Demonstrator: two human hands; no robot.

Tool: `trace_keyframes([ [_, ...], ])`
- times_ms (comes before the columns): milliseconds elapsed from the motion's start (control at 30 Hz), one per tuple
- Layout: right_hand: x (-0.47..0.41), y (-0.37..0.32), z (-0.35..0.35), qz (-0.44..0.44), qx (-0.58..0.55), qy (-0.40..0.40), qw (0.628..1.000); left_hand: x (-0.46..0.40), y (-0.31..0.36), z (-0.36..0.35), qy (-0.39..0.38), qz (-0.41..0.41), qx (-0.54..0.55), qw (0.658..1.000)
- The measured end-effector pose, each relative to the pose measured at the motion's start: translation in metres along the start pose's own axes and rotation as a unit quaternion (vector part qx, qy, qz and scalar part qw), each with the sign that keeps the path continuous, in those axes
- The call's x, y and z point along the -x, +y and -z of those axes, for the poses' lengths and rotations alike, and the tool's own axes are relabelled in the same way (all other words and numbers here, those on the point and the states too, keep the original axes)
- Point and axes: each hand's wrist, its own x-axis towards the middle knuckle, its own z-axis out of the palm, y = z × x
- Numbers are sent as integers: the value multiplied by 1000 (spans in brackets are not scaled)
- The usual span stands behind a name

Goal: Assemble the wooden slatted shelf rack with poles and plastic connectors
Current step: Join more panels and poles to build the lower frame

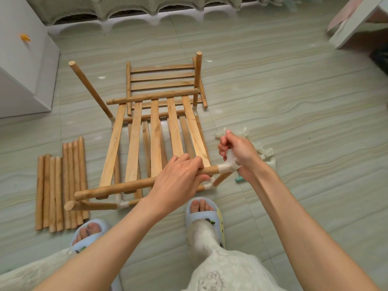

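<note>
Slatted shelf panel [155, 139] lies in front of our feet on the tiled floor [273, 91], raised over a lower frame. Its near rail, a round wooden pole [117, 189], runs left to right along the panel's near edge. Our left hand [178, 177] wraps around this pole near its right end, fingers curled over the top. At that end sits a white plastic connector [227, 166]; our right hand [239, 152] grips its upward branch, fingers closed round it. The hands are near each other but not touching.

Two upright poles rise from the frame's far corners: one leaning left [90, 89], one at the far right [197, 78]. A second slatted panel [163, 80] lies flat beyond the first.

Left of the panel, a bundle of spare poles [60, 185] lies side by side. Right of it, behind our right hand, a small heap of loose connectors [262, 150]. A teal-coloured item [239, 179] shows just below the right wrist; we cannot tell what it is. Blue slippers [201, 208] on our feet, nearest the panel's near edge.
</note>
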Motion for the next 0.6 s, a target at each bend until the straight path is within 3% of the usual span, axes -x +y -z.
trace_keyframes([
  [333,-2,5,-8,-24,-10,-2,1000,11,13,-4,20,75,38,996],
  [600,10,13,-7,7,18,33,999,13,8,-1,-12,33,32,999],
])
